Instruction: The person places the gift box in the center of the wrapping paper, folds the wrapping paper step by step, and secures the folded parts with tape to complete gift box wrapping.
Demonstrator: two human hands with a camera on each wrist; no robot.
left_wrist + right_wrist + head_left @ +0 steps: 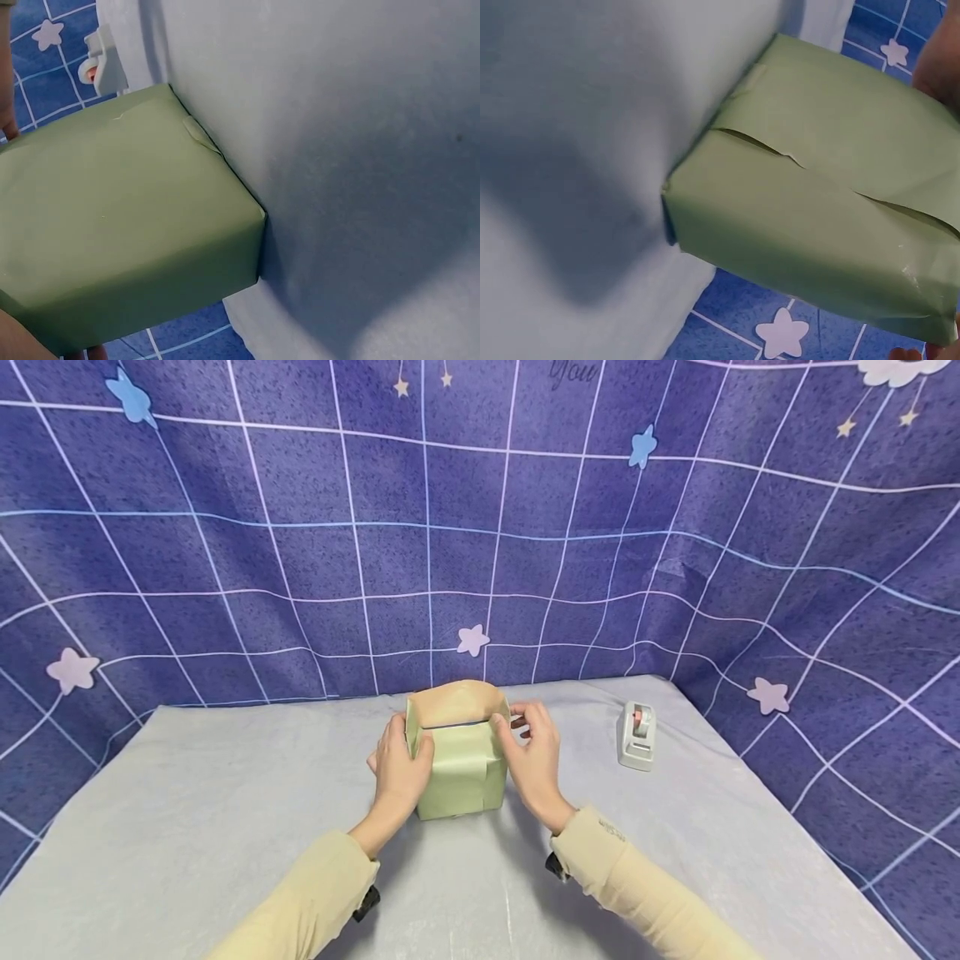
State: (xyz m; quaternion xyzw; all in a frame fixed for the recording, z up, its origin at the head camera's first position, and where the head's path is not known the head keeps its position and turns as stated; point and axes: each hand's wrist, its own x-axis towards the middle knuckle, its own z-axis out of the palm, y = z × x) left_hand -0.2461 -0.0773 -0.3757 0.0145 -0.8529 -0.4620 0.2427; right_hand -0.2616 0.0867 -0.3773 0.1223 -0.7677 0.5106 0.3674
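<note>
A box-shaped package in green wrapping paper [455, 777] stands upright on the table, its top end unfolded and showing a tan inner side. A thin dark blue edge shows inside the opening. My left hand [400, 770] grips the paper's upper left side, thumb at the front corner. At the upper right corner, my right hand [534, 757] pinches the paper between thumb and fingers. In the right wrist view, the green paper [817, 202] has an overlapping seam that gapes in places. The left wrist view shows the package's smooth faces and a small loose fold near the base.
A white tape dispenser [637, 737] with a reddish core stands to the right of the package. The table [247, 827] has a pale grey cloth. A blue-purple curtain [390, 560] with grid lines and stars hangs behind and at the sides.
</note>
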